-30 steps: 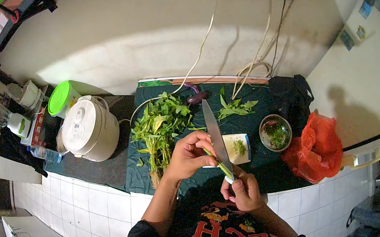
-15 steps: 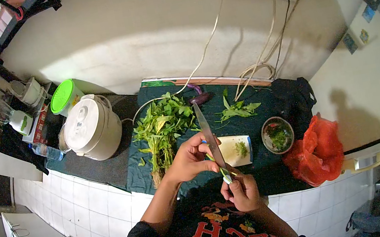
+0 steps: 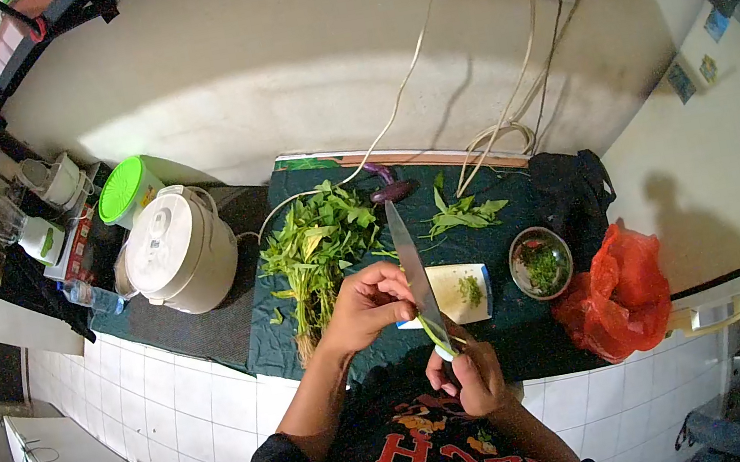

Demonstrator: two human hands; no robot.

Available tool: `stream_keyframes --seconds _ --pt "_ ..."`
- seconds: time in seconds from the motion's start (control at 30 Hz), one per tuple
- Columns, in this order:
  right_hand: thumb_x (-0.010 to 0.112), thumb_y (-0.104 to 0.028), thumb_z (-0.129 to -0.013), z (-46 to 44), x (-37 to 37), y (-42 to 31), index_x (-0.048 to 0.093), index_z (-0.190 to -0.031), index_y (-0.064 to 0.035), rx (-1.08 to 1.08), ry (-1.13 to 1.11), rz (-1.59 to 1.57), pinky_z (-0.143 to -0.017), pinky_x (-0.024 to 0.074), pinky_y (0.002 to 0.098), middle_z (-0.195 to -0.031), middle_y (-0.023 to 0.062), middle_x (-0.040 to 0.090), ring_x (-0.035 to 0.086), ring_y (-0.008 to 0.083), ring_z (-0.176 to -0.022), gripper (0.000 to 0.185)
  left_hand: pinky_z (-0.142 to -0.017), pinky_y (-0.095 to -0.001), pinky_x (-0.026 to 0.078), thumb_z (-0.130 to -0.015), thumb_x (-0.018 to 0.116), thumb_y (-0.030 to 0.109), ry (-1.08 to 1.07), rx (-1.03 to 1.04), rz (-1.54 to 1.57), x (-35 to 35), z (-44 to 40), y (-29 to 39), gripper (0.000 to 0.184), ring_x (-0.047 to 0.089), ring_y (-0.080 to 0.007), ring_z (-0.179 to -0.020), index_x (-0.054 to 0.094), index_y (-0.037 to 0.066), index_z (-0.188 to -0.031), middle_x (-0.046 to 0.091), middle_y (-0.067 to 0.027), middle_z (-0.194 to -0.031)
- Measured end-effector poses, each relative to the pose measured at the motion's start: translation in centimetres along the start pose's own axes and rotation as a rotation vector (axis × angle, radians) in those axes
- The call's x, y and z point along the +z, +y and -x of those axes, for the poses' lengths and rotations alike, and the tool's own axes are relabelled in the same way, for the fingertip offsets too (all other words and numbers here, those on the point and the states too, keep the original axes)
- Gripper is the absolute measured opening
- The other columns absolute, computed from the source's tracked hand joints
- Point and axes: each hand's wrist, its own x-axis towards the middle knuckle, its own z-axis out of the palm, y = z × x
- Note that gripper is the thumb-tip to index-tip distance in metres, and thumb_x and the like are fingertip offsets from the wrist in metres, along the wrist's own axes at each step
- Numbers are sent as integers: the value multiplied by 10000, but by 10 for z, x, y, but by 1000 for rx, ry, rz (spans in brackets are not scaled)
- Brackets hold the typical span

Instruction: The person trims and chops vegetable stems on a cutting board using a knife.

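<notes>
My right hand is closed around the handle of a knife, its long blade tilted up and away from me. My left hand pinches a slim green stalk close to the blade; the stalk runs down to my right hand. Below the hands, a white cutting board with a blue edge carries a small heap of chopped greens. A big bunch of leafy greens with roots lies left of the board. To the right, a metal bowl holds cut greens.
Purple eggplants and loose leaves lie toward the wall on a dark green cloth. A red plastic bag sits at the right edge. On the left stand a white rice cooker and a green-lidded tub. Cables hang behind.
The knife blade has shifted slightly right and stands a little more upright. Both hands have moved only slightly and keep their holds.
</notes>
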Motion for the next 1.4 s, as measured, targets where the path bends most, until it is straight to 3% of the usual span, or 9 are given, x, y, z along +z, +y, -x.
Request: stream_keyframes --seconds 0.33,0.37,0.43,0.63,0.7,0.83,1.13,1.23,1.4 --pt "419 -412 -938 3 0 10 546 -895 38 -29 13 -62 -454 352 233 -693 79 564 449 92 -499 470 -709 -255 515 -779 765 17 -8 -7 74 3 -2 -3 363 647 -109 -766 572 43 -1085 701 -51 -879" --pt "419 -412 -938 4 -1 11 546 -895 38 -29 14 -62 -454 352 233 -693 79 564 449 92 -499 470 -714 -262 507 -756 800 97 15 -37 63 5 -2 0 367 644 -121 -769 568 47 -1036 684 -48 -869" --pt "392 -374 -997 3 -5 17 527 -1062 7 -111 -52 -25 -466 349 235 -744 59 564 416 58 -508 409 -719 -270 499 -732 835 176 39 -66 52 10 -1 5 392 640 -133 -771 564 52 -988 667 -44 -858" --pt "356 -225 -1015 2 -5 25 503 -1135 35 -98 -71 -80 -469 360 233 -764 82 566 415 56 -511 322 -729 -259 488 -679 867 149 44 -109 53 10 -1 3 519 638 -121 -774 550 41 -1077 670 -20 -844" --pt "358 -209 -1015 0 -3 21 493 -1147 38 -83 -56 -58 -468 359 229 -770 85 567 417 53 -512 311 -765 -252 477 -736 801 22 -40 -57 51 8 -2 0 521 636 -84 -784 516 9 -1172 700 -27 -828" --pt "373 -183 -1013 -1 -3 29 461 -1215 34 -63 -41 0 -466 355 215 -785 89 573 419 45 -513 309 -786 -261 459 -733 811 56 -53 -71 -5 10 -3 -1 547 629 -83 -785 503 -12 -1180 695 -21 -804" --pt "370 -319 -1011 1 -11 23 200 -1505 -41 6 186 -186 -450 330 200 -735 68 550 420 69 -532 591 -791 -254 470 -790 772 77 8 -145 71 -24 -7 -55 462 633 -99 -821 556 22 -1193 701 -50 -869" --pt "399 -419 -986 3 -28 22 297 -1464 -34 -19 349 -147 -438 324 219 -700 74 548 438 93 -524 622 -810 -249 487 -842 719 49 262 -240 -13 -44 -19 -98 323 638 -113 -855 589 20 -1136 703 -54 -937" --pt "430 -444 -963 23 -49 36 406 -1376 -29 40 511 -106 -443 317 229 -670 57 549 427 85 -505 586 -795 -274 510 -841 736 100 481 -323 -84 -79 -45 -214 351 639 -134 -875 573 3 -1136 683 -60 -912"
